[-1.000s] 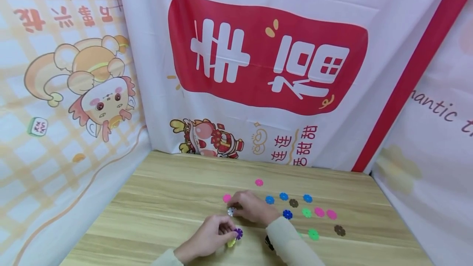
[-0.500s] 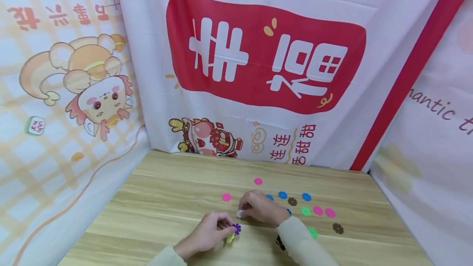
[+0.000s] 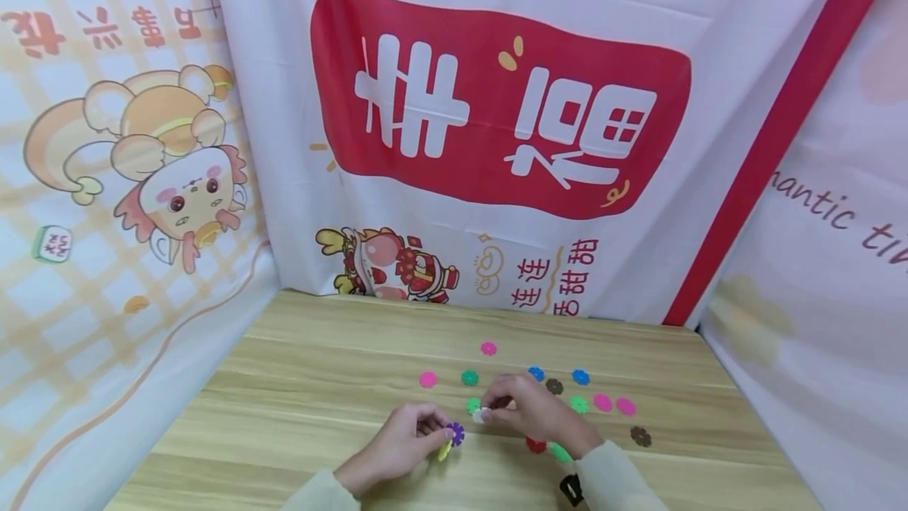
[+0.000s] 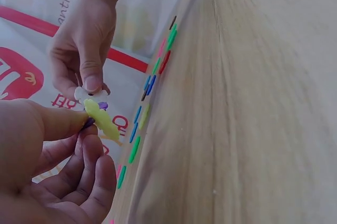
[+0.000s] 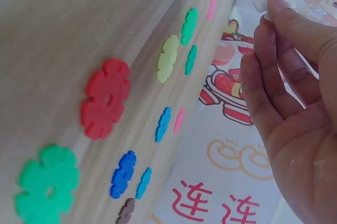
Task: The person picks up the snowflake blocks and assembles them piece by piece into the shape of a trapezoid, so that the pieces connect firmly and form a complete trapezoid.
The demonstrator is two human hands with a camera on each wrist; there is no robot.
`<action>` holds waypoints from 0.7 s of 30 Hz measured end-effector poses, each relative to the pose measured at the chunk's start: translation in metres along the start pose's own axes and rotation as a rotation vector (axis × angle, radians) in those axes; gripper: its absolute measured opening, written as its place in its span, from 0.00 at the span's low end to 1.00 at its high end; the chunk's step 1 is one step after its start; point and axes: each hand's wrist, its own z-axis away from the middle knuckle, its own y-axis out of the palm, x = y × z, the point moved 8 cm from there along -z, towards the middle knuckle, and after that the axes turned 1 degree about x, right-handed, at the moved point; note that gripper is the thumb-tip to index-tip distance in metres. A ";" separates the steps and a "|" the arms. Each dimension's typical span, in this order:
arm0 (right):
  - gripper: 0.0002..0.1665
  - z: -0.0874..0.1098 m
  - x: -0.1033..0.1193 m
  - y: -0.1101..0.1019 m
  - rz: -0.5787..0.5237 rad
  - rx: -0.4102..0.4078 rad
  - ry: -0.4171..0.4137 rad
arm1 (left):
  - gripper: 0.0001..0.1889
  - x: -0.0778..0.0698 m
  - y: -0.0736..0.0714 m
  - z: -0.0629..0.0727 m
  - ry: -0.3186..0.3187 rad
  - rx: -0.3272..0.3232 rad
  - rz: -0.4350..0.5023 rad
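We see a wood-grain table point(image 3: 298, 369) with printed cloth standing along three of its sides. On the white back cloth point(image 3: 277, 101), a red panel point(image 3: 485, 140) bears two large white Chinese characters turned sideways; under it we make out a cartoon dragon point(image 3: 397, 265), with smaller red characters point(image 3: 530, 270) to its right. A red stripe point(image 3: 780, 132) slants down beyond the panel. On the checked left cloth point(image 3: 42, 377) we find an upside-down cartoon animal point(image 3: 170, 128) and a printed mahjong tile point(image 3: 53, 244); the right cloth point(image 3: 844, 282) carries dark cursive lettering point(image 3: 816, 199).
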 end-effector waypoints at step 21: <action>0.07 0.024 0.012 0.009 -0.025 -0.201 -0.146 | 0.07 -0.003 0.005 -0.005 0.028 0.022 0.095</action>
